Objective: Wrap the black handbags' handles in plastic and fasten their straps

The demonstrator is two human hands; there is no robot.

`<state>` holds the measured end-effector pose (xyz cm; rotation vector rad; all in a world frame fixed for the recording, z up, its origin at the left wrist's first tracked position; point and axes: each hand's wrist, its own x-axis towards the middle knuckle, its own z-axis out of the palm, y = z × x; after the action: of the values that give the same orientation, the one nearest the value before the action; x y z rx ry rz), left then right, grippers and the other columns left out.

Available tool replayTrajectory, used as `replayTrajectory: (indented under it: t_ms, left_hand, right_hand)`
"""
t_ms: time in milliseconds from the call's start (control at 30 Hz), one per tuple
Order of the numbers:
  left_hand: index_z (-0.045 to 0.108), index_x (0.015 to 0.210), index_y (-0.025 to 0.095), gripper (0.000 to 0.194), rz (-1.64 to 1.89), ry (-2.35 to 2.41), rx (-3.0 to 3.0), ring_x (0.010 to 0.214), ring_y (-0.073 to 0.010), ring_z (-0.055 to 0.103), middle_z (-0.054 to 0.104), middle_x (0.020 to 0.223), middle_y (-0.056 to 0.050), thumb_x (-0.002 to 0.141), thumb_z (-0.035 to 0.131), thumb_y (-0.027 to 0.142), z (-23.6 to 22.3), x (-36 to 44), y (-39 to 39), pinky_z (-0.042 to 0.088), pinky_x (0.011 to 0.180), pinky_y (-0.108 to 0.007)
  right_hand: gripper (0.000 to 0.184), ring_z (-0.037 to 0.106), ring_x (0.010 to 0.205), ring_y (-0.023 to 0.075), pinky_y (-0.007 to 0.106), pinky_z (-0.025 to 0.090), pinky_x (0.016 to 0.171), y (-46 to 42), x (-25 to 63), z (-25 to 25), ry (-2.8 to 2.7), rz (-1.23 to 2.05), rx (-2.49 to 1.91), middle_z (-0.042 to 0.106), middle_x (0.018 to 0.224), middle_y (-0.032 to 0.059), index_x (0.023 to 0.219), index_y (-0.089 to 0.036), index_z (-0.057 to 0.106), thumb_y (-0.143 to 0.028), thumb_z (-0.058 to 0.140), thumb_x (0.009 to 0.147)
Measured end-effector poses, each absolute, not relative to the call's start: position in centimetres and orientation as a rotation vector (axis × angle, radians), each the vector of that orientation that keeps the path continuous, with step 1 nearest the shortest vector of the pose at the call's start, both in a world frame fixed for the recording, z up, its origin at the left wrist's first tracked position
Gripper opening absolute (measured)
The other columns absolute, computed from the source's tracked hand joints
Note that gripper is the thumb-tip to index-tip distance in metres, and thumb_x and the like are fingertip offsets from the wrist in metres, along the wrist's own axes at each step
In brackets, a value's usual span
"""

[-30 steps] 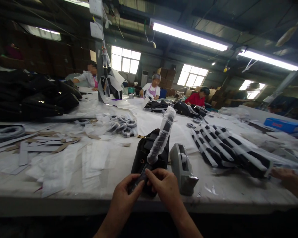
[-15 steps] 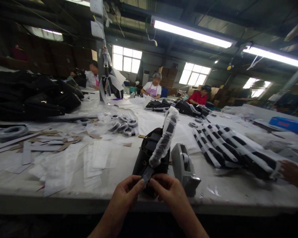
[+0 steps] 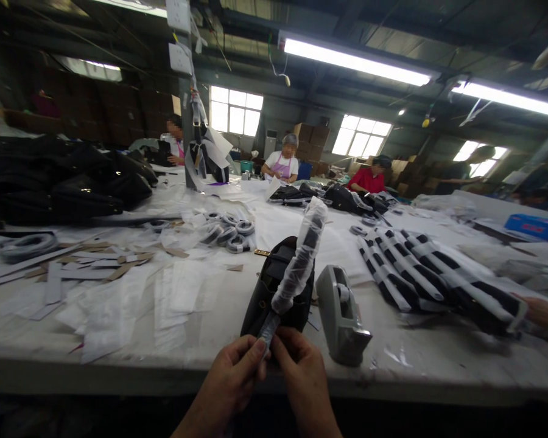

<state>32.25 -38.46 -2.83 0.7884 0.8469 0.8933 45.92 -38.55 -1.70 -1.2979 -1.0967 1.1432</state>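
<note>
My left hand (image 3: 234, 377) and my right hand (image 3: 300, 372) meet at the near table edge, both pinched on the lower end of a black strap wrapped in white foam film (image 3: 300, 255). The strap rises away from me, tilted up to the right. Under it lies a black bag (image 3: 274, 286) on the white table (image 3: 201, 316). A grey tape dispenser (image 3: 342, 313) stands just right of the bag, close to my right hand.
A row of black straps with white wraps (image 3: 420, 274) lies to the right, with another person's hand (image 3: 545, 316) at its end. Coiled rolls (image 3: 228, 231), paper strips and plastic sheets cover the left. Black bags (image 3: 59, 182) are piled far left. Seated workers sit at the far side.
Both my hands have drawn back toward the table's near edge and closed tighter together on the strap's end. The wrapped strap stays raised; the view shifted slightly.
</note>
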Motion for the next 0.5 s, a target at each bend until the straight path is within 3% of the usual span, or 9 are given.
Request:
replayTrajectory:
  t_ms: [233, 400, 500]
  left_hand:
    - [0.058, 0.076, 0.017, 0.047, 0.84, 0.828, 0.747, 0.029, 0.0017, 0.019, 0.051, 0.051, 0.009, 0.072, 0.069, 0.063, -2.96, 32.29, -38.49, 0.014, 0.028, -0.013]
    - [0.057, 0.075, 0.017, 0.045, 0.791, 0.775, 0.76, 0.027, 0.001, 0.02, 0.05, 0.048, 0.009, 0.074, 0.068, 0.061, -3.22, 32.48, -38.45, 0.014, 0.027, -0.014]
    - [0.056, 0.072, 0.018, 0.044, 0.779, 0.76, 0.746, 0.027, 0.0005, 0.017, 0.044, 0.044, 0.011, 0.075, 0.068, 0.06, -3.42, 32.51, -38.49, 0.013, 0.027, -0.014]
  right_hand:
    - [0.031, 0.068, 0.081, 0.0258, 0.031, 0.051, 0.072, -38.13, 44.7, -2.4, -0.989, 1.203, -1.259, 0.076, 0.084, 0.0098, 0.085, -0.015, 0.074, -0.044, 0.073, 0.073]
    - [0.016, 0.065, 0.069, 0.0222, 0.028, 0.048, 0.064, -37.97, 45.04, -2.1, -1.038, 1.16, -1.322, 0.072, 0.07, 0.0064, 0.072, -0.014, 0.073, -0.03, 0.072, 0.07]
    - [0.016, 0.063, 0.068, 0.0206, 0.026, 0.047, 0.063, -37.85, 45.35, -1.99, -1.043, 1.165, -1.325, 0.069, 0.065, 0.0044, 0.07, -0.014, 0.073, -0.029, 0.075, 0.069]
